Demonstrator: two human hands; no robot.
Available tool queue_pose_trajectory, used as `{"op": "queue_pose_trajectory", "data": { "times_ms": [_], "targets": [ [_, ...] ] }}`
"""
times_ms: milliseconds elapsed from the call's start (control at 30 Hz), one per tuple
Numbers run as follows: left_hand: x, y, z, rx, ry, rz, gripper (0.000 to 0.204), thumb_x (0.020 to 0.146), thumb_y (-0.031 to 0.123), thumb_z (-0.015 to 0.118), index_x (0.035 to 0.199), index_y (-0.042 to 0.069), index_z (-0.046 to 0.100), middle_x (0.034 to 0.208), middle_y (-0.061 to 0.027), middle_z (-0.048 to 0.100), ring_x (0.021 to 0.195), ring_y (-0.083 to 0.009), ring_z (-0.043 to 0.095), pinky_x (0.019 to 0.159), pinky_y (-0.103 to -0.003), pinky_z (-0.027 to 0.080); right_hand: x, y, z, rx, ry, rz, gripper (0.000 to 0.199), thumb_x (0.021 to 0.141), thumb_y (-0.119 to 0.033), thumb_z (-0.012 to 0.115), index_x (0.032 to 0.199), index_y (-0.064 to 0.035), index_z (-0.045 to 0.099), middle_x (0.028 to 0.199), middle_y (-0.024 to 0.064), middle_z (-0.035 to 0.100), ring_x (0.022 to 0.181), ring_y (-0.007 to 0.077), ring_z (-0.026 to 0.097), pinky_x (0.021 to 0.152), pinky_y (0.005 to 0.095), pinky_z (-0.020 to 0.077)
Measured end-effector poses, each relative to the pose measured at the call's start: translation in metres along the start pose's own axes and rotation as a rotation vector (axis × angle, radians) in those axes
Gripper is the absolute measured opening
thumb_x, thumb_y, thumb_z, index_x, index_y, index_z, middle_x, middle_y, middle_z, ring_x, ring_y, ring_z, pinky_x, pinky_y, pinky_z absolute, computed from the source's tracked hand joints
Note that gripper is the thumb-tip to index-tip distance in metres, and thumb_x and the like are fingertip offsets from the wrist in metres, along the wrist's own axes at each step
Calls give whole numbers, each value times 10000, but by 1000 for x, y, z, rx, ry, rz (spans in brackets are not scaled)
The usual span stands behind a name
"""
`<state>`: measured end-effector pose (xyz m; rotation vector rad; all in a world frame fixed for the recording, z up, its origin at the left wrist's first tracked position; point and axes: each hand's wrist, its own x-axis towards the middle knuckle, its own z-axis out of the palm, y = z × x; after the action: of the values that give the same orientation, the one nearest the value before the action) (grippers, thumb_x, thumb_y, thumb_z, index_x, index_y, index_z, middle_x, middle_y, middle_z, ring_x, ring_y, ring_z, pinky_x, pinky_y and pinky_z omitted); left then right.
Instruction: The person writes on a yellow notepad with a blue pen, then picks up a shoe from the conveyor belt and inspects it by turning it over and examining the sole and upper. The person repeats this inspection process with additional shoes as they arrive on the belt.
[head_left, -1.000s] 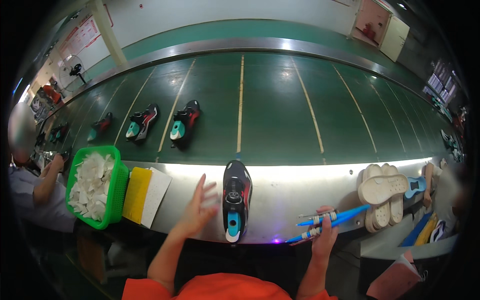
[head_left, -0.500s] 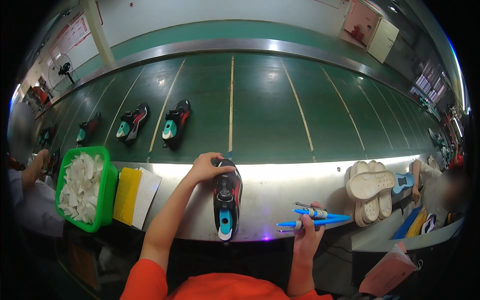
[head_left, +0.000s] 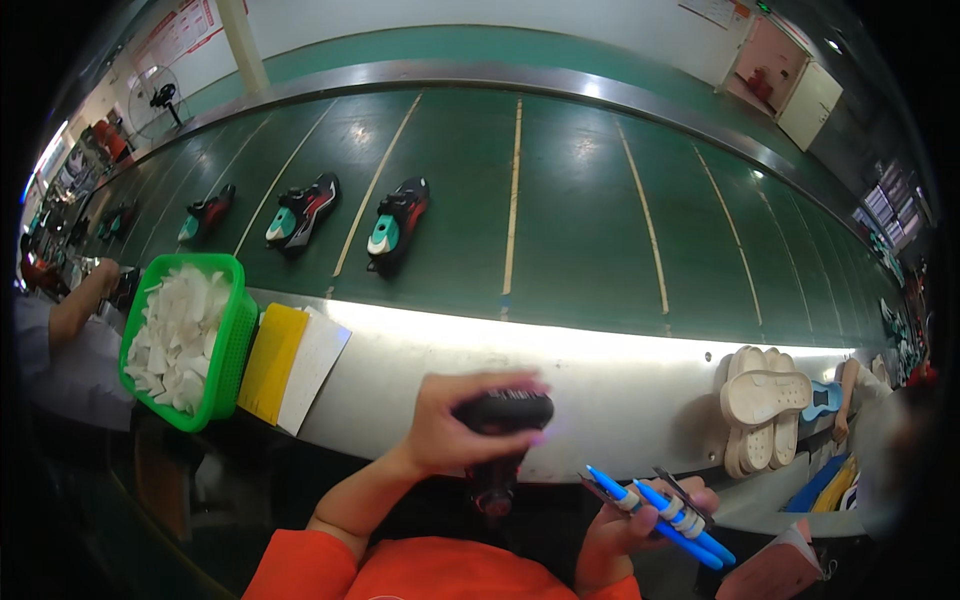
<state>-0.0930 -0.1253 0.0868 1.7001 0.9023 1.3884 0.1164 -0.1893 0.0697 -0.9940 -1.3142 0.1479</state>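
A black and red shoe point(head_left: 505, 411) is tilted up off the bench, close to my body, its toe end toward me in view. Around that toe end, my left hand point(head_left: 440, 428) is closed with thumb and fingers on opposite sides. The far part of the shoe is foreshortened and dark. To the right, my right hand point(head_left: 618, 540) grips a pair of blue pens point(head_left: 690, 545). Pale bands wrap them, and thin dark metal pieces lie alongside. The pens are apart from the shoe.
Several shoes, one of them a teal-heeled shoe point(head_left: 398, 222), stand on the green conveyor belt point(head_left: 580, 220). On the metal bench point(head_left: 400, 370) are a green basket point(head_left: 236, 345) of white pieces, a yellow pad point(head_left: 272, 365) and stacked beige soles point(head_left: 765, 398). Other people sit at both sides.
My left hand has lifted the shoe off the bench and brought it nearer, toe up. My right hand has moved lower and turned the pens. The view has shifted.
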Motion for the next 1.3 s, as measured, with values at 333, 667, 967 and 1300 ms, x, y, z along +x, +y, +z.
{"op": "queue_pose_trajectory", "data": {
  "times_ms": [333,667,967,1300],
  "targets": [
    [-3,6,9,1,9,6,390,625,18,798,992,15,668,869,-113,689,782,-156,673,722,-240,518,-2,-21,25,158,-118,110,499,781,-371,624,990,-66,288,692,19,425,554,132,428,525,219,356],
    [-4,-3,4,-68,26,-36,414,621,0,783,1017,17,662,898,-115,687,805,-154,669,733,-233,513,-4,-4,46,467,-85,-143,554,671,26,738,1004,-40,301,789,100,508,552,251,619,481,372,581],
    [-5,-6,4,-119,19,-16,414,624,8,778,1022,21,665,928,-113,686,810,-154,669,735,-232,514,-8,-2,55,512,-34,-219,578,651,42,749,1005,-40,300,811,111,526,566,261,627,495,373,589],
    [-6,-8,4,-115,11,0,405,646,56,757,1040,60,662,940,-100,681,815,-186,671,729,-249,514,-4,-14,47,287,-57,-91,554,711,-36,717,1001,-44,244,704,80,574,618,204,630,542,303,563]
  ]
}}
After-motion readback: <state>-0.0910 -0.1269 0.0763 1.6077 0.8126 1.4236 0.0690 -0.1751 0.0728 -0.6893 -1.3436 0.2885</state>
